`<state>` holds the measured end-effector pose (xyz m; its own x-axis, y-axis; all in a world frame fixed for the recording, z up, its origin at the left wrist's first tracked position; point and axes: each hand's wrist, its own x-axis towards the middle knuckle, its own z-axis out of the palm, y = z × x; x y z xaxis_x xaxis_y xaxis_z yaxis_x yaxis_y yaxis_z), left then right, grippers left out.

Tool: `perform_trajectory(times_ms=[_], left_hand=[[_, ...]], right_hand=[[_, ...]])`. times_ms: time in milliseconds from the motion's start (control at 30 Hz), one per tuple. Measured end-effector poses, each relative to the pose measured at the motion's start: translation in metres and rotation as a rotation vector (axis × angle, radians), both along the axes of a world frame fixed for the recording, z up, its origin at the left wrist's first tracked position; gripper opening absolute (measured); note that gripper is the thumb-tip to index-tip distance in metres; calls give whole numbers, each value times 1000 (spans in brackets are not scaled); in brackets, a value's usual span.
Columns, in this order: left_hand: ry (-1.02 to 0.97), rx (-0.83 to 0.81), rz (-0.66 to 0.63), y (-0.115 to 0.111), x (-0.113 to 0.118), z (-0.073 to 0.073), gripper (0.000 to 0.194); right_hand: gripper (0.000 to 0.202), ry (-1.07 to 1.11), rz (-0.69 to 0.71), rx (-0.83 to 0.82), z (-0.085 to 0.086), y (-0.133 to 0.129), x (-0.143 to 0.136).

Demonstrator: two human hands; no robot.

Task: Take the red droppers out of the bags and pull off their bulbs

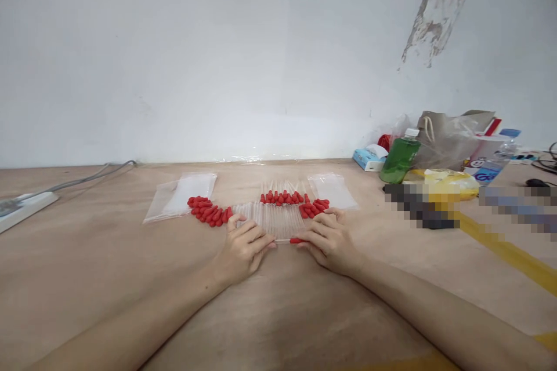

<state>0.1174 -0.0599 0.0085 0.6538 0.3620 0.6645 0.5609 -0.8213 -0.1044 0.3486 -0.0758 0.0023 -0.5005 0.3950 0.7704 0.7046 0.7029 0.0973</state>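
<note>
Near the front of the work area, my left hand (244, 247) pinches one end of a clear glass dropper tube (282, 241). The fingers of my right hand (331, 243) are closed on the red rubber bulb (295, 240) at the tube's other end. The tube lies level between both hands; whether the bulb is fully seated is hidden by the fingers. Just behind it are several bare glass tubes (278, 220) side by side. A pile of loose red bulbs (204, 208) is at the left, and more red bulbs (314, 207) lie by my right hand. Several bulb-fitted droppers (282, 197) lie behind the tubes.
Clear plastic bags (185, 194) lie at the left and another plastic bag (333, 190) at the right. At the right back stand a tissue box (368, 159) and a green bottle (399, 156). A white power strip (28, 211) sits far left.
</note>
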Motion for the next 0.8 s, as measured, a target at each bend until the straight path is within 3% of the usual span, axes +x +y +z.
perform_trajectory(times_ms=[300,467,633,800], left_hand=[[-3,10,2,-6,-1,4,18],[-87,19,-6,2,-11,-2,18],[-286,-86,125,18,-25,-7,22],[-225,-114,238,29,-18,1,29]], right_hand=[[13,-55,39,0,-3,-2,2],[14,16,14,10,-5,1,16],[19,472,-91,-249,-3,22,44],[30,703,-252,-507,11,57,56]])
